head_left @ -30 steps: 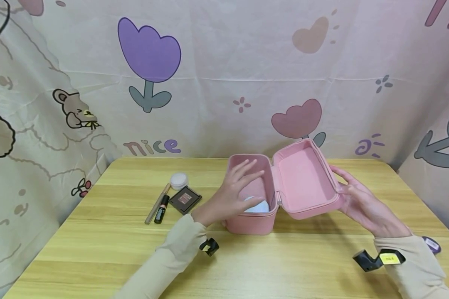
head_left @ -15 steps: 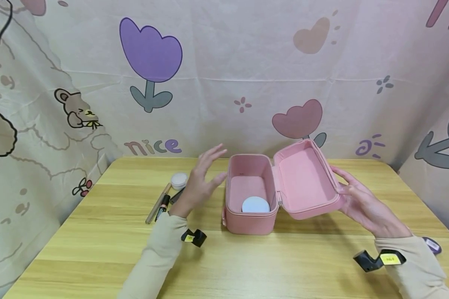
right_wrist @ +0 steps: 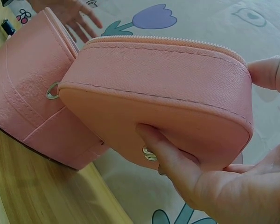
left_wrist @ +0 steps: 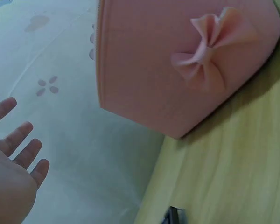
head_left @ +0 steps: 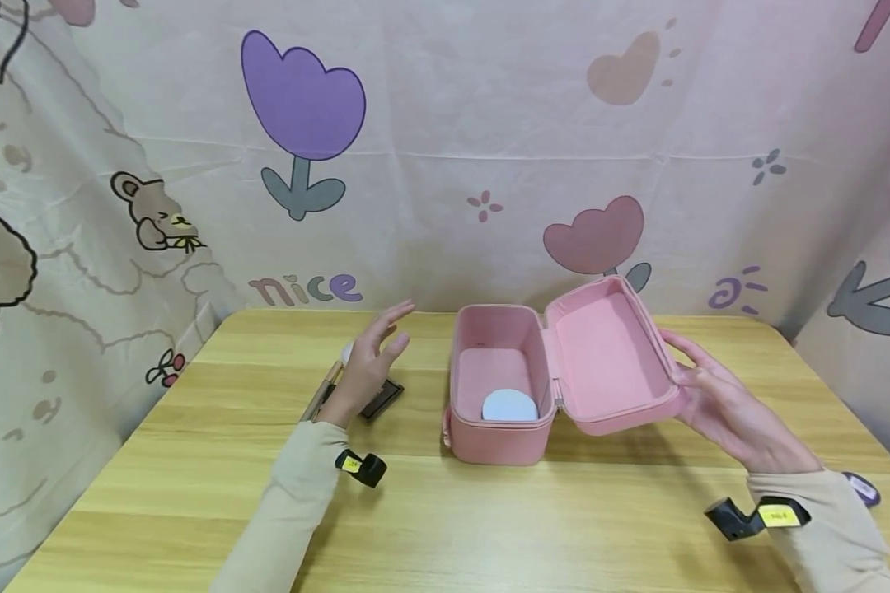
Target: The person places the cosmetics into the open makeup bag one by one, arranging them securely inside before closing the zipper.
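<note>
A pink cosmetic case (head_left: 498, 445) stands on the table, its lid (head_left: 614, 354) swung out to the right. My right hand (head_left: 734, 403) grips the lid's outer edge, thumb and fingers on either side of it in the right wrist view. Inside the case, at the near end, lies a white round item (head_left: 509, 405). To the left, my left hand (head_left: 365, 371) hovers with fingers extended and nothing in them. It partly covers a dark square compact (head_left: 382, 401), a slim tan pencil-like stick (head_left: 320, 394) and a white round jar (head_left: 346, 353). A black tube is mostly hidden behind it.
The wooden table (head_left: 445, 527) runs back to a patterned cloth (head_left: 430, 222). A purple-rimmed object (head_left: 863, 488) lies at the right, beside the right sleeve. A pink bow (left_wrist: 205, 53) decorates the case's left side.
My left hand has come out from over the case and moved left, above the small cosmetics. The right hand still holds the lid in place.
</note>
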Action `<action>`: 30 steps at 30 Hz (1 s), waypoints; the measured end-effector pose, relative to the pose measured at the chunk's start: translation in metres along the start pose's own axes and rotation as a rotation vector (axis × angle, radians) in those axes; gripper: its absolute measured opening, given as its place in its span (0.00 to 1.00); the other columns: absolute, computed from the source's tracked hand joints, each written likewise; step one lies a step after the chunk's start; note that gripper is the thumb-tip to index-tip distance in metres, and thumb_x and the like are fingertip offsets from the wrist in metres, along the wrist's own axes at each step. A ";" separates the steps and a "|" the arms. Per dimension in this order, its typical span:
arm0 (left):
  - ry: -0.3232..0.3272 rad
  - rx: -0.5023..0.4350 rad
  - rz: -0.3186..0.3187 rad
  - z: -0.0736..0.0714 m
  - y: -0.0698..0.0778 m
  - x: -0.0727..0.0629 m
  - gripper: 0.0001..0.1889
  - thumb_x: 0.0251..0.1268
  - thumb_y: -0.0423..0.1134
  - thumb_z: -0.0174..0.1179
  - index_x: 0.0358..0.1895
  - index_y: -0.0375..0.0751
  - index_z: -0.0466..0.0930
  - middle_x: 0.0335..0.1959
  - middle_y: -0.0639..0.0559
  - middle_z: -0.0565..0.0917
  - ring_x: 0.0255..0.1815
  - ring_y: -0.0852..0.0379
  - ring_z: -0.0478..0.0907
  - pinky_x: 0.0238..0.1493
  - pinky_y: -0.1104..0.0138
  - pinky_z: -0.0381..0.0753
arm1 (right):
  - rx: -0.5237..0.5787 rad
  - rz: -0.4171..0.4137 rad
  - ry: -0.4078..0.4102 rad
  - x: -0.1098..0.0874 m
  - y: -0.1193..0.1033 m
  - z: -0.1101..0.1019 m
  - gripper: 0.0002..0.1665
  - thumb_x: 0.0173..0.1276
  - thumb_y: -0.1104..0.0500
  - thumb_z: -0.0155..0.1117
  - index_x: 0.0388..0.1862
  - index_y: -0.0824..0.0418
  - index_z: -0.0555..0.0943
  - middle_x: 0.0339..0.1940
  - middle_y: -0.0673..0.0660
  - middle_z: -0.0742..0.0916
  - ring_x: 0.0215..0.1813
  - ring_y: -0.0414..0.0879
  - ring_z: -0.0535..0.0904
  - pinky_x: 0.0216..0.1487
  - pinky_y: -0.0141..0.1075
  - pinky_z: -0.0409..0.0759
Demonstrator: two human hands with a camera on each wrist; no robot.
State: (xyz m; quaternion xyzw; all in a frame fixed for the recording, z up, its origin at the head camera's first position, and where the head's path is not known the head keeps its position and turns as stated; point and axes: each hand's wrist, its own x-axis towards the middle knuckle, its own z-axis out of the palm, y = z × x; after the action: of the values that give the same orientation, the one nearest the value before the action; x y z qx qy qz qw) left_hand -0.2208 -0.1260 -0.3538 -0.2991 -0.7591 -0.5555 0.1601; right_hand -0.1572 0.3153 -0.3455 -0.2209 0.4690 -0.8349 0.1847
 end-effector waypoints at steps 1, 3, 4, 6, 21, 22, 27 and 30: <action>-0.005 -0.005 -0.007 0.000 -0.001 0.000 0.26 0.69 0.37 0.46 0.66 0.26 0.65 0.69 0.34 0.64 0.71 0.42 0.58 0.69 0.48 0.56 | 0.012 -0.003 -0.006 0.000 0.000 0.000 0.33 0.73 0.73 0.32 0.72 0.51 0.61 0.66 0.53 0.72 0.63 0.50 0.73 0.60 0.44 0.73; -0.009 -0.010 -0.021 0.000 -0.004 0.000 0.26 0.69 0.37 0.46 0.66 0.26 0.65 0.69 0.35 0.64 0.71 0.42 0.58 0.68 0.47 0.57 | 0.028 -0.012 -0.019 -0.001 0.000 0.000 0.33 0.73 0.73 0.31 0.72 0.51 0.62 0.66 0.54 0.71 0.62 0.50 0.73 0.60 0.44 0.73; -0.011 -0.008 -0.028 0.000 -0.005 -0.001 0.25 0.69 0.37 0.46 0.66 0.27 0.65 0.69 0.35 0.64 0.71 0.42 0.58 0.68 0.47 0.57 | 0.032 -0.016 -0.024 -0.001 0.000 0.000 0.33 0.73 0.73 0.30 0.72 0.52 0.62 0.66 0.55 0.71 0.62 0.50 0.73 0.60 0.43 0.73; -0.018 -0.004 -0.048 -0.002 -0.009 -0.003 0.25 0.69 0.36 0.47 0.66 0.27 0.66 0.69 0.35 0.64 0.71 0.42 0.58 0.68 0.46 0.56 | 0.038 -0.015 -0.029 0.000 0.001 0.001 0.34 0.73 0.73 0.30 0.72 0.52 0.63 0.66 0.55 0.72 0.63 0.51 0.73 0.61 0.44 0.73; -0.189 0.190 -0.296 -0.035 -0.032 -0.034 0.25 0.72 0.45 0.53 0.68 0.37 0.68 0.67 0.39 0.69 0.66 0.36 0.64 0.65 0.45 0.62 | -0.014 -0.017 -0.024 0.001 0.002 -0.001 0.34 0.73 0.73 0.31 0.73 0.51 0.60 0.67 0.54 0.71 0.63 0.50 0.73 0.60 0.44 0.73; -0.209 0.204 -0.305 -0.036 -0.033 -0.036 0.26 0.72 0.45 0.54 0.68 0.37 0.68 0.67 0.39 0.69 0.65 0.35 0.64 0.65 0.44 0.62 | -0.003 -0.020 -0.033 0.001 0.002 -0.001 0.34 0.73 0.73 0.30 0.73 0.52 0.60 0.68 0.54 0.71 0.64 0.50 0.72 0.61 0.44 0.73; -0.241 0.227 -0.363 -0.044 -0.038 -0.042 0.27 0.70 0.45 0.56 0.68 0.37 0.67 0.68 0.37 0.67 0.68 0.34 0.61 0.65 0.42 0.59 | 0.056 -0.032 -0.074 0.000 0.000 0.000 0.35 0.72 0.74 0.28 0.74 0.54 0.59 0.68 0.57 0.71 0.64 0.52 0.72 0.62 0.44 0.72; -0.242 0.217 -0.403 -0.049 -0.040 -0.045 0.28 0.70 0.44 0.57 0.69 0.36 0.66 0.67 0.34 0.67 0.67 0.32 0.60 0.65 0.40 0.59 | 0.083 -0.029 -0.084 0.001 0.000 0.001 0.35 0.72 0.74 0.27 0.74 0.54 0.60 0.67 0.58 0.71 0.64 0.52 0.72 0.62 0.44 0.72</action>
State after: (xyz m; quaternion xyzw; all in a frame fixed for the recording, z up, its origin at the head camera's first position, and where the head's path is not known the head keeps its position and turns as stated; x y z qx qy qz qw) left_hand -0.2161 -0.1926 -0.3931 -0.1869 -0.8722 -0.4518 -0.0146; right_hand -0.1576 0.3139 -0.3449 -0.2547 0.4226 -0.8462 0.2013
